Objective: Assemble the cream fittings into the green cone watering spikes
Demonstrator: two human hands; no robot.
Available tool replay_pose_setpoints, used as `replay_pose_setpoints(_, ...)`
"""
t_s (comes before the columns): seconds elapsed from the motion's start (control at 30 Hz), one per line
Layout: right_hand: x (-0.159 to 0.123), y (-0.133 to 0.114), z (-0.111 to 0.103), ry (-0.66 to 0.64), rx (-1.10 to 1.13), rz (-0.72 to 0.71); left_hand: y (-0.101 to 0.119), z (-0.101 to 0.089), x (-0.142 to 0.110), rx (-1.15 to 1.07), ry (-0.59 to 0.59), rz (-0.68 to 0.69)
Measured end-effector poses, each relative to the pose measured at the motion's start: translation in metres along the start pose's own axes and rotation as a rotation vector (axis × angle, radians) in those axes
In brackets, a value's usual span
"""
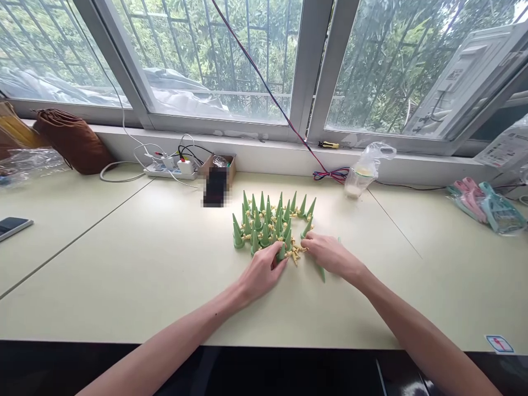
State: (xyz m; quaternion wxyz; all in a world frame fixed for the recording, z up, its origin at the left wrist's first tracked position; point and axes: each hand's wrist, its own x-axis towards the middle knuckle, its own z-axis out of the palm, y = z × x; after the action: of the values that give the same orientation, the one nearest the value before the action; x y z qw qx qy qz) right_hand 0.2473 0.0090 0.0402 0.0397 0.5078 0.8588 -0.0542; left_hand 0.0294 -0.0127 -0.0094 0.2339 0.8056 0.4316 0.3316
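Many small green cones (265,234) stand upright in a cluster on the pale table, with little yellow pieces (294,256) lying among them. At the cluster's near edge, my left hand (264,270) curls its thumb and fingers around a green cone (282,252). My right hand (325,252), on the cluster's right side, has its fingers closed on the lower part of another green cone (307,226), which leans to the right. One more green cone (321,273) lies on its side below my right hand, partly hidden by it.
Behind the cones are a small cardboard box (231,170), a power strip (173,171) with cables, and a plastic bag holding a cup (358,179). A phone (14,226) lies far left. Pink and teal packaged items (490,203) lie right. The table's front edge (289,347) runs near me.
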Motion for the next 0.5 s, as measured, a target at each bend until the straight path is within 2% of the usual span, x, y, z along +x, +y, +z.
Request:
replay_pose_setpoints(0.17,0.000,-0.001,-0.003,-0.008,-0.045,-0.006,0.002,0.000,-0.001,-0.008,0.007,0.004)
replay_pose_setpoints(0.27,-0.003,-0.001,-0.004,0.038,-0.051,0.004,0.003,-0.001,-0.001,-0.015,0.036,0.021)
replay_pose_setpoints(0.37,-0.006,-0.002,0.000,0.168,0.009,0.016,0.004,-0.001,-0.001,-0.011,0.058,0.034)
replay_pose_setpoints(0.5,-0.010,-0.009,0.019,0.465,0.276,-0.099,0.005,0.001,-0.002,-0.016,0.078,0.036)
